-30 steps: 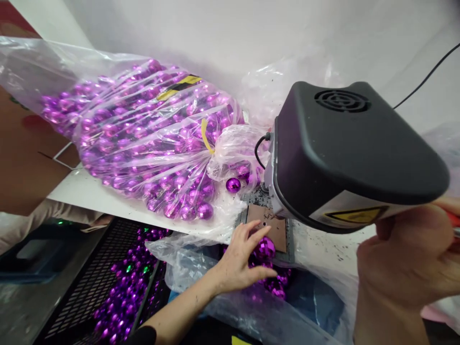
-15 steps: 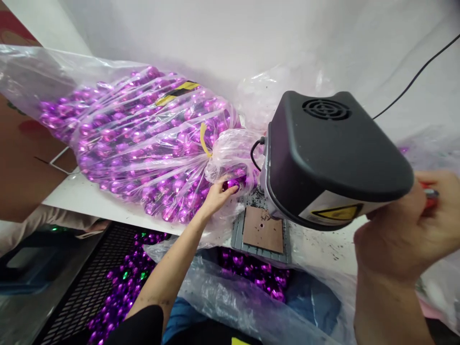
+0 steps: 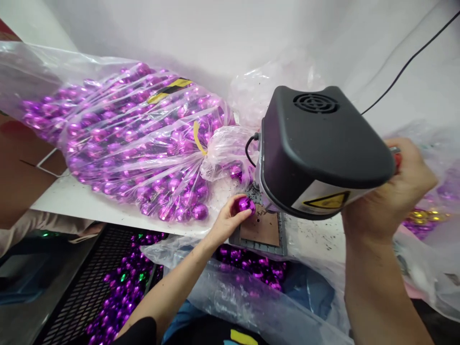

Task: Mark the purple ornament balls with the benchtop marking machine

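Note:
Between the thumb and fingers of my left hand (image 3: 230, 216) is a shiny purple faceted ball (image 3: 247, 205). It is over the far left part of a brown square board (image 3: 259, 230), which lies on a grey metal base (image 3: 283, 235); whether ball and board touch, I cannot tell. Above the base stands a black-housed machine (image 3: 330, 143) that looks like a bench drill, its lower front hidden by the housing. My right hand (image 3: 388, 191) is closed around a red-ended handle (image 3: 396, 159) at the machine's right side. More purple balls (image 3: 239, 171) sit at the mouth of a clear bag.
A large clear plastic bag (image 3: 136, 139) full of purple balls fills the table's left side, tied with a yellow strip (image 3: 198, 139). Below the edge are a black mesh crate (image 3: 81, 273) and loose purple balls (image 3: 247, 261). Another person's sleeve (image 3: 43, 225) shows at left.
My left hand has come away from the bag's mouth with a purple ball, nearer to me and over the board. My right hand has moved up and left with the handle. The view has shifted slightly.

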Demonstrator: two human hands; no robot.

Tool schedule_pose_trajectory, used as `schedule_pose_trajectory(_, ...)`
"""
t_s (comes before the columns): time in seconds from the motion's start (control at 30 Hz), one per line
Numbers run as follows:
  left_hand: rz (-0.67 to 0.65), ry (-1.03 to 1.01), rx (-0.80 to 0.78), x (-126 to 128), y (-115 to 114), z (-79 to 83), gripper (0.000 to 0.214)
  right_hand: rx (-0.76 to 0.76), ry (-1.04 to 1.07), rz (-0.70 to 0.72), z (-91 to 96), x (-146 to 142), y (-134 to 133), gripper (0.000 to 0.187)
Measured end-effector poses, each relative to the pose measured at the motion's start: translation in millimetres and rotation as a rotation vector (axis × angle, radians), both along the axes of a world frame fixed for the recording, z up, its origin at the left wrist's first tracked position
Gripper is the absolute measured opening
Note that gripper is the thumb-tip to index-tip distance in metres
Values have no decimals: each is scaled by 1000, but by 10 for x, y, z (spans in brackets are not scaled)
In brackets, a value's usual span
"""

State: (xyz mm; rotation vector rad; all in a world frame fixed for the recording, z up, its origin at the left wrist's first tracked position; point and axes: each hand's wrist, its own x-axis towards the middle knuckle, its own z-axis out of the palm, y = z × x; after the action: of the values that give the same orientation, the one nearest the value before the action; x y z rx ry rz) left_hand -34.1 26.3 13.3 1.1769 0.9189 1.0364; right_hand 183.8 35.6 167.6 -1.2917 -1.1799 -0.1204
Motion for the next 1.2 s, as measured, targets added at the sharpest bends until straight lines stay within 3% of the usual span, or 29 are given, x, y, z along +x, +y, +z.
schedule_pose_trajectory(0.23, 32, 505, 376, 215, -186, -186, 43, 14, -21, 1, 49, -37, -8, 34)
schedule_pose_trajectory(0.4, 61, 579, 568, 271, -196, -220, 43, 12, 4, 15, 66, -44, -14, 37)
schedule_pose_trajectory(0.67, -17, 665, 652, 289, -239, -227, 44, 16, -18, -8, 37, -56, -25, 38)
schedule_pose_trajectory(1.0, -66, 658, 566, 288, -188, -256, 48, 38, -61, -6, 13, -56, -117, 37)
schedule_pose_trajectory(1.1, -117, 676, 523, 280, -186, -231, 46, 120, -158, -98, -109, -94, -243, 32)
schedule_pose_trajectory(1.2, -155, 693, 510, 277, -183, -223, 43, 306, -183, -44, -343, -94, -385, 28)
